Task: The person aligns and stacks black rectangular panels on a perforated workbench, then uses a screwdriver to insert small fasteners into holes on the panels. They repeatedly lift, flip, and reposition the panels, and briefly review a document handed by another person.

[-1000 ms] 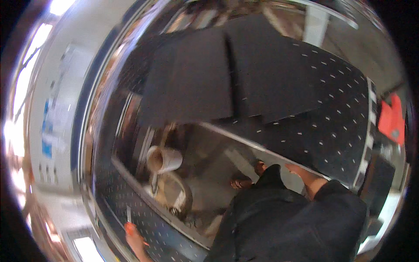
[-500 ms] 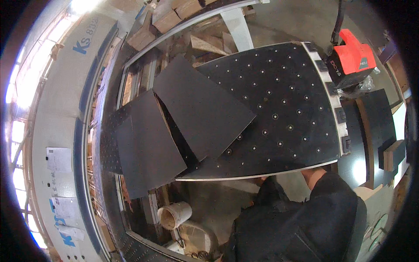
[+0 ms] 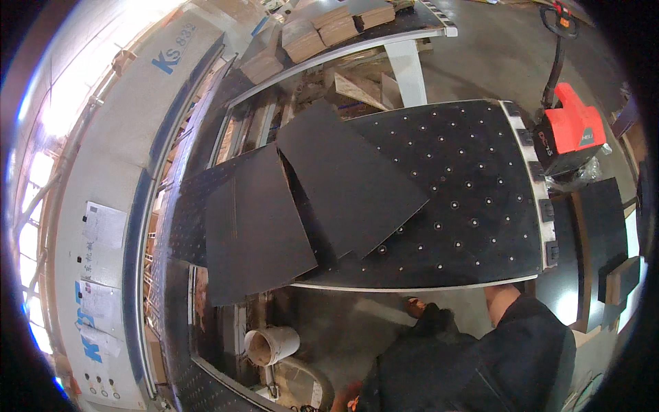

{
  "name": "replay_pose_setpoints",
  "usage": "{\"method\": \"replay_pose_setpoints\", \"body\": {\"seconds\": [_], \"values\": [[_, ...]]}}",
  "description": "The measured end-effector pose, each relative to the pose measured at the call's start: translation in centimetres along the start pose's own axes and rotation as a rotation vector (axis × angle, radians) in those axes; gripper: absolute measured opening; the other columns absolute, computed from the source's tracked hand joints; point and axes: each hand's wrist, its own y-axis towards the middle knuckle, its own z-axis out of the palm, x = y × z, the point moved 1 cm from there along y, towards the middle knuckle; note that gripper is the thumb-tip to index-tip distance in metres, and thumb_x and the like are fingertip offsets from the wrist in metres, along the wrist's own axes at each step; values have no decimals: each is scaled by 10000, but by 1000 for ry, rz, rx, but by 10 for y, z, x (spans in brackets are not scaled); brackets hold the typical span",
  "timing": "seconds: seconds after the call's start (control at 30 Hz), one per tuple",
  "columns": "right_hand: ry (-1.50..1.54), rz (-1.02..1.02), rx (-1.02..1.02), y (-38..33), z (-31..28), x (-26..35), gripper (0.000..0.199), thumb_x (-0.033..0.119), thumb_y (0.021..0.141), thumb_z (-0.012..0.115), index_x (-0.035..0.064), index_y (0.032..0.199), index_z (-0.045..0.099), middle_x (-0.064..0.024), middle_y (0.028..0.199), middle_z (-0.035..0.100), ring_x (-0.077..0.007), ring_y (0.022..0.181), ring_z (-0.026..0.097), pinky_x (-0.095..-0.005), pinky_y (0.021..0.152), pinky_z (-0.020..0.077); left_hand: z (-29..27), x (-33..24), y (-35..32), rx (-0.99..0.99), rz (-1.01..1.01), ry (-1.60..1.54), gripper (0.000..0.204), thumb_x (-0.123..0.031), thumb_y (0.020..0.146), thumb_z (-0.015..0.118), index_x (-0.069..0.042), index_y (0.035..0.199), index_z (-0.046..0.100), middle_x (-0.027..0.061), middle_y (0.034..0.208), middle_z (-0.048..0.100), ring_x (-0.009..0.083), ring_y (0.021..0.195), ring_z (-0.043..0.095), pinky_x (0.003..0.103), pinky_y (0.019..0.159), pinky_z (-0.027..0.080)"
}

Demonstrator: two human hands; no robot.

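A long pale machine housing (image 3: pixel 113 185) curves down the left side, bent by the lens. Next to it stands a black table (image 3: pixel 480 165) dotted with small pale studs; its left part is partly hidden by two dark flat panels. The left panel (image 3: pixel 261 226) sticks out past the table's near edge, covering some of the framework below, and the right panel (image 3: pixel 353 175) lies beside it at an angle, a dark wedge between them. The person's black clothing (image 3: pixel 473 364) fills the lower right and is cut off by the lower edge. Between clothing and table a patch of bare skin (image 3: pixel 500 302) shows; whether it is arm or leg is hard to tell. The right hand cannot be made out, so its fingers cannot be judged.

Under the table's near side, a tilted white bucket (image 3: pixel 283 343) sits in shade. To its right, at the lower edge, is the left hand (image 3: pixel 340 398), mostly cut off and dim, low and near the clothing, well apart from both panels. A small orange piece (image 3: pixel 353 404) shows right at its fingers; whether they close around it or merely touch it cannot be told.
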Motion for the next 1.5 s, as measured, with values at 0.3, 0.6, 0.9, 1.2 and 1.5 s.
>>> {"method": "replay_pose_setpoints", "body": {"seconds": [0.3, 0.6, 0.9, 1.2, 1.5], "values": [[69, -70, -82, -1, 11, 13, 404, 406, 1047, 575, 22, 1073, 699, -128, 697, 617, -244, 634, 638, -418, 648, 519, 2, 14, 16, 78, 83, 74, 407, -453, 1060, 551, -105, 1225, 680, 167, 991, 703, 305, 828, 632, 414, 664, 492], [273, -140, -274, -16, 24, 3, 421, 415, 1047, 575, 15, 1082, 704, -137, 694, 617, -250, 645, 648, -423, 662, 526, -33, 22, 61, 207, 281, 281, 426, -472, 1051, 550, -113, 1239, 680, 183, 1024, 713, 340, 889, 653, 441, 713, 508], [200, 135, -205, -87, 72, -14, 497, 487, 1048, 539, 28, 1138, 707, -175, 767, 655, -288, 728, 692, -472, 707, 554, -49, 35, 68, 256, 383, 406, 446, -491, 1043, 548, -121, 1254, 680, 199, 1056, 724, 375, 951, 673, 469, 762, 523], [-466, -390, 188, -84, 158, 56, 571, 549, 1053, 419, 85, 1081, 749, -182, 1028, 750, -336, 1092, 700, -525, 955, 530, -49, 59, 58, 181, 489, 487, 466, -510, 1034, 547, -129, 1268, 681, 216, 1089, 734, 411, 1012, 694, 496, 811, 539], [-472, -573, 620, -191, 362, 238, 582, 621, 1018, 561, 74, 1111, 737, -89, 950, 711, -237, 919, 662, -442, 786, 528, -86, 64, 4, -92, 174, 426, 521, -579, 999, 569, -171, 1295, 699, 239, 1102, 741, 462, 1068, 694, 541, 859, 545]]}}
